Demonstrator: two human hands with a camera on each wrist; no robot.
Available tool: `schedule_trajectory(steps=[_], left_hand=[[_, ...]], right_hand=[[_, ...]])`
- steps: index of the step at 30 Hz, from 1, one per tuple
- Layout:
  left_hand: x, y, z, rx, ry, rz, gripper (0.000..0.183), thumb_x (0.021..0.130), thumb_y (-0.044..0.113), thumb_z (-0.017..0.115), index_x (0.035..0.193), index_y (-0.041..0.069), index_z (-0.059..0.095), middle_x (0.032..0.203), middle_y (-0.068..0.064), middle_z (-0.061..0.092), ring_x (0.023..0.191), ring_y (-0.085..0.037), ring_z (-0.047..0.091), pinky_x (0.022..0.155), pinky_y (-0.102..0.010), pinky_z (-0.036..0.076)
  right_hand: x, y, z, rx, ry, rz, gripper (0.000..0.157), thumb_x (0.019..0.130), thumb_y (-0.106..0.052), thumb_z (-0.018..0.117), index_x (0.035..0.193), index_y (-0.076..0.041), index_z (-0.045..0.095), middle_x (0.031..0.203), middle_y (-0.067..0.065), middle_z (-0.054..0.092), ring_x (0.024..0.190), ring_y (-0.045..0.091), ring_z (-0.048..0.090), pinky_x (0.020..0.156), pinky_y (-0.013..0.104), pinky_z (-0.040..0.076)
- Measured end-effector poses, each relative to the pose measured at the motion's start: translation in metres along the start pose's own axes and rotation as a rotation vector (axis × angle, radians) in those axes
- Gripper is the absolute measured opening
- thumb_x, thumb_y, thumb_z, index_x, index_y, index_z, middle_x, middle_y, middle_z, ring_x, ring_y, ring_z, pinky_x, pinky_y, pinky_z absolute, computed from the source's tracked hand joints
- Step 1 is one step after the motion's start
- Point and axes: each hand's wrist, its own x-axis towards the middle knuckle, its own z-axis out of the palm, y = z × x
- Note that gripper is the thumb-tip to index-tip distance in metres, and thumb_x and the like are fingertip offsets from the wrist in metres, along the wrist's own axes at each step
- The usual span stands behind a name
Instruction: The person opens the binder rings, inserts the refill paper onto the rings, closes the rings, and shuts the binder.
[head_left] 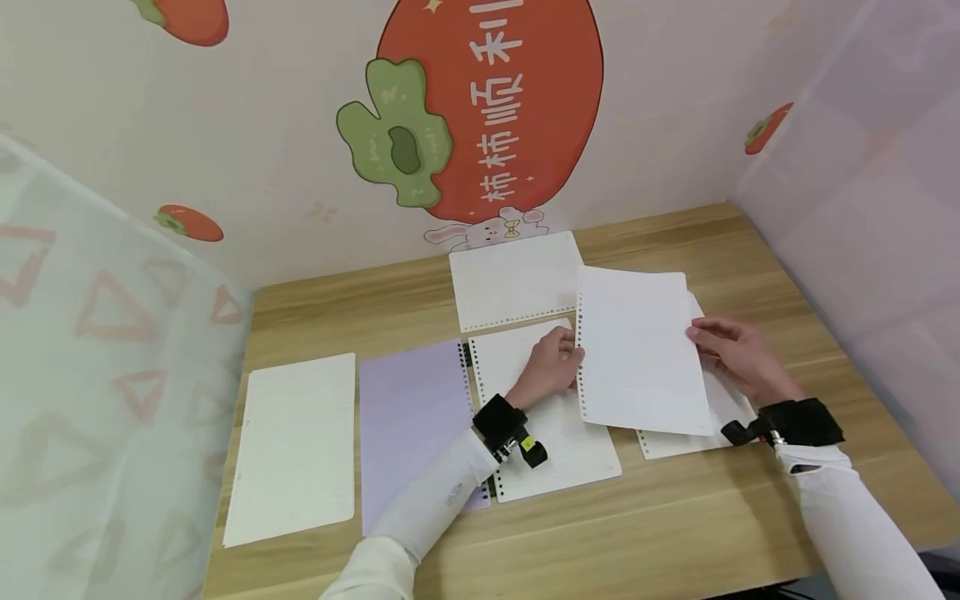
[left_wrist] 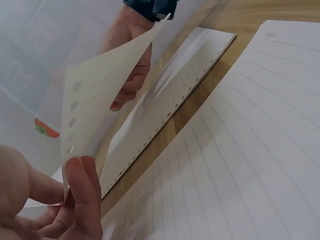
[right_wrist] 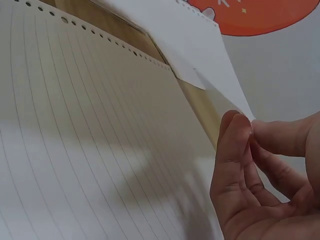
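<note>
Between both hands, a loose-leaf sheet (head_left: 645, 358) with punched holes along its left edge is held up over the table. My left hand (head_left: 551, 364) pinches the holed edge between thumb and fingers; the left wrist view shows those holes on the sheet (left_wrist: 95, 80) close up. At the opposite edge, the thumb and fingers of my right hand (head_left: 738, 354) grip the paper. Under the sheet lies a stack of lined, punched paper (head_left: 667, 446), partly covered. Below my left hand is an open ring binder's lined page (head_left: 555, 454), beside its purple cover (head_left: 412, 417).
Another white punched paper stack (head_left: 517, 283) lies crosswise at the back, against the wall. A white sheet (head_left: 292, 450) rests at the left of the wooden table (head_left: 637, 533). Printed wall panels (head_left: 300, 150) stand behind and at both sides.
</note>
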Motion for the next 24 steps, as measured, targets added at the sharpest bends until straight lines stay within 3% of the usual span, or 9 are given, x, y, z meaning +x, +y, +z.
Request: schedule_trajectory(steps=[6, 11, 14, 20, 24], left_hand=[[-0.013, -0.007, -0.018, -0.021, 0.023, -0.03, 0.039, 0.105, 0.024, 0.054, 0.141, 0.007, 0.054, 0.126, -0.012, 0.069, 0.065, -0.018, 0.068, 0.061, -0.033, 0.058], [-0.028, -0.013, -0.032, -0.064, 0.019, -0.081, 0.04, 0.105, 0.025, 0.056, 0.14, 0.007, 0.056, 0.122, -0.009, 0.07, 0.065, -0.019, 0.068, 0.061, -0.033, 0.058], [-0.039, -0.017, -0.041, -0.099, 0.013, -0.098, 0.041, 0.105, 0.029, 0.057, 0.139, 0.007, 0.058, 0.115, -0.006, 0.072, 0.069, -0.019, 0.07, 0.064, -0.033, 0.059], [-0.06, -0.029, -0.058, -0.016, 0.056, -0.01, 0.034, 0.106, 0.038, 0.055, 0.124, 0.013, 0.068, 0.088, -0.004, 0.072, 0.071, -0.019, 0.067, 0.07, -0.033, 0.053], [-0.07, -0.034, -0.066, 0.045, 0.114, 0.026, 0.031, 0.106, 0.038, 0.055, 0.116, 0.014, 0.072, 0.085, -0.002, 0.069, 0.071, -0.016, 0.059, 0.072, -0.033, 0.048]], right_hand=[[-0.004, 0.0, 0.021, -0.185, -0.045, 0.018, 0.02, 0.1, -0.026, 0.066, 0.116, -0.013, 0.063, 0.096, -0.009, 0.066, 0.081, 0.005, 0.061, 0.073, 0.02, 0.055], [-0.008, 0.002, 0.039, -0.338, -0.018, -0.023, 0.03, 0.099, -0.032, 0.068, 0.116, -0.008, 0.066, 0.091, -0.012, 0.065, 0.078, 0.004, 0.06, 0.07, 0.02, 0.055], [-0.01, 0.005, 0.049, -0.375, -0.008, -0.042, 0.037, 0.098, -0.032, 0.069, 0.118, -0.001, 0.065, 0.09, -0.013, 0.067, 0.078, 0.004, 0.061, 0.07, 0.02, 0.055], [-0.01, 0.013, 0.069, -0.421, -0.018, -0.051, 0.049, 0.099, -0.033, 0.068, 0.124, 0.009, 0.063, 0.09, -0.013, 0.068, 0.078, 0.003, 0.062, 0.07, 0.021, 0.055], [-0.009, 0.017, 0.08, -0.427, -0.021, -0.055, 0.054, 0.1, -0.034, 0.066, 0.126, 0.013, 0.061, 0.087, -0.013, 0.068, 0.075, 0.003, 0.061, 0.069, 0.021, 0.055]])
